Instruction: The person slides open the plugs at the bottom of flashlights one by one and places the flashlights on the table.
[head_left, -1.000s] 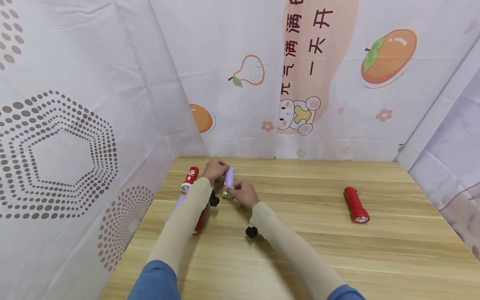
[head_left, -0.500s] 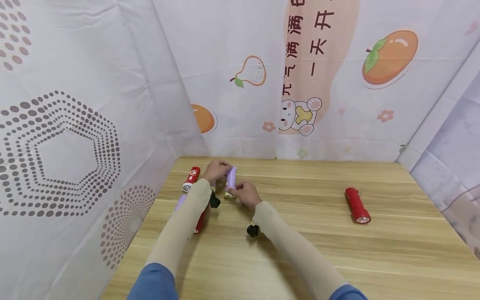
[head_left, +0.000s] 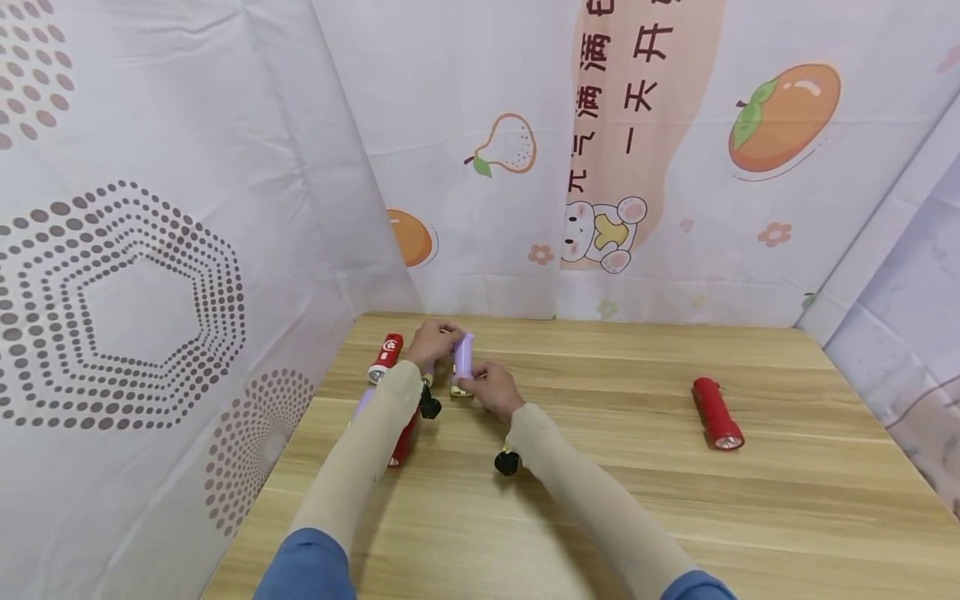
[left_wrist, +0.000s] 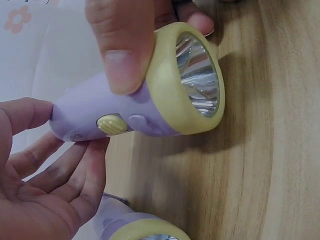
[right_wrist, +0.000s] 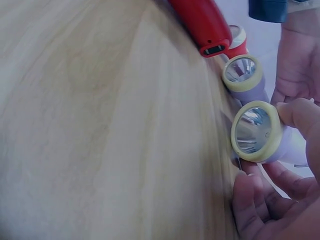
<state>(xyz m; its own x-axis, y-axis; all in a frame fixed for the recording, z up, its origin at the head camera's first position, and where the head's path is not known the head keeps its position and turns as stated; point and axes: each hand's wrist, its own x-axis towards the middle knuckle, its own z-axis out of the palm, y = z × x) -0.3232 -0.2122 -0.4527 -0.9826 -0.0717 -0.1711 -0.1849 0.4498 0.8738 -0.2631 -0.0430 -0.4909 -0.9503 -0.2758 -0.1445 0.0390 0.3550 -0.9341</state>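
Head view, left of centre: the held purple flashlight (head_left: 463, 358) sits between the left hand (head_left: 435, 341), whose thumb and fingers pinch its tail end, and the right hand (head_left: 495, 388), which grips its yellow-rimmed head. The neighbouring purple flashlight (right_wrist: 247, 82) lies just beside it, upper right in the right wrist view, so a sideways slip could knock the two together; their round barrels might then roll. The tail pinch looks light; should the right thumb ease off first, the head could tip down. The left sleeve (head_left: 358, 467) partly hides a red flashlight (head_left: 403, 442) and another purple one. The bottom edge of the left wrist view cuts off the neighbour. Whether the held one touches the tabletop (head_left: 600, 500), I cannot tell.
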